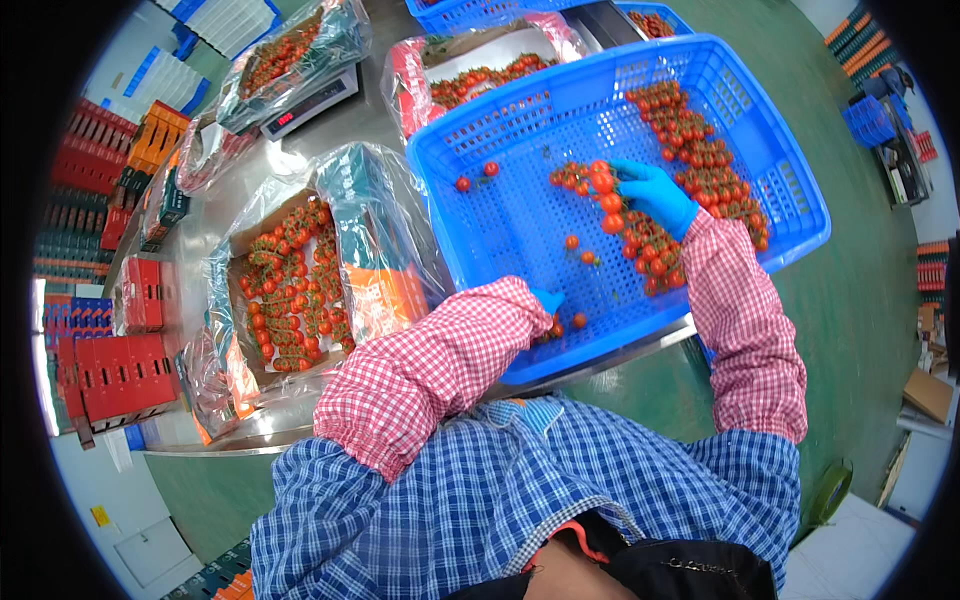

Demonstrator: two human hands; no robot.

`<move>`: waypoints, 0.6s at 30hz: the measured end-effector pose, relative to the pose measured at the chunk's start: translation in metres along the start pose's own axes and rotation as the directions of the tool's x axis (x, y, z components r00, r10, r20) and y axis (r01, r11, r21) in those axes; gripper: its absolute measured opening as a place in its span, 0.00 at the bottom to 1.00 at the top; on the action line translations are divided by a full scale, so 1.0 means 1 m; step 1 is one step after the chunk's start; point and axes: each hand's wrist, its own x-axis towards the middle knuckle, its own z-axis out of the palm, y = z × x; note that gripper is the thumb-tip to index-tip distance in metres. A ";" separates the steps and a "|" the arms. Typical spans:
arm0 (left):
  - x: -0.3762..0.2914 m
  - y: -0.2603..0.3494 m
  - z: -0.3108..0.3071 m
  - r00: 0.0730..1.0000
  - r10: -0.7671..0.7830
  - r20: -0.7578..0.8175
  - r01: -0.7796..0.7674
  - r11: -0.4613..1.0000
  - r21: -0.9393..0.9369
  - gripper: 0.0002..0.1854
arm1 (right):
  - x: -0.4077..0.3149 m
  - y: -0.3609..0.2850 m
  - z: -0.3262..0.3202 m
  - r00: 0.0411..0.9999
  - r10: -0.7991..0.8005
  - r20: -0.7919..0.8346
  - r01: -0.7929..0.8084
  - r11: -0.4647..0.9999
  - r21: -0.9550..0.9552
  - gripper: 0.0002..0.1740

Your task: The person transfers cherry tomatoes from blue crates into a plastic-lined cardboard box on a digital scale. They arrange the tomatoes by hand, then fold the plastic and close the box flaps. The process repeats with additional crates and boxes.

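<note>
Gloved in blue, my right hand (652,193) grips a truss of cherry tomatoes (606,196) above the blue perforated plastic crate (517,109). My left hand (549,300), in a blue glove too, is at the crate's near side, mostly hidden by its checked sleeve; some tomatoes (556,328) lie just beside it, and whether it holds any cannot be seen. Rows of tomato trusses (709,157) line the crate's right part, and a few loose tomatoes (490,169) rest on its floor. Left of the crate, a lined cardboard box (382,259) holds tomato trusses (296,292).
On the metal table (202,247), another box of tomatoes (281,60) sits on a digital scale (315,101). A red-and-white box (409,75) stands behind the crate. Red cartons (124,375) are at the left, and more blue crates (480,11) at the far edge.
</note>
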 end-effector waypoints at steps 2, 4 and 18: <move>0.000 -0.001 -0.002 0.999 0.033 0.008 -0.033 0.999 0.016 0.29 | 0.002 -0.002 -0.006 1.000 0.003 0.002 -0.004 0.990 0.139 0.26; -0.008 0.007 -0.015 0.997 0.072 0.019 -0.073 0.997 0.041 0.32 | 0.004 -0.002 -0.011 1.000 0.005 0.002 -0.006 0.971 0.239 0.25; -0.066 -0.110 -0.432 0.960 -0.085 -0.267 -0.085 0.819 -0.568 0.37 | -0.003 -0.023 -0.011 0.996 0.083 0.027 -0.086 0.982 0.167 0.24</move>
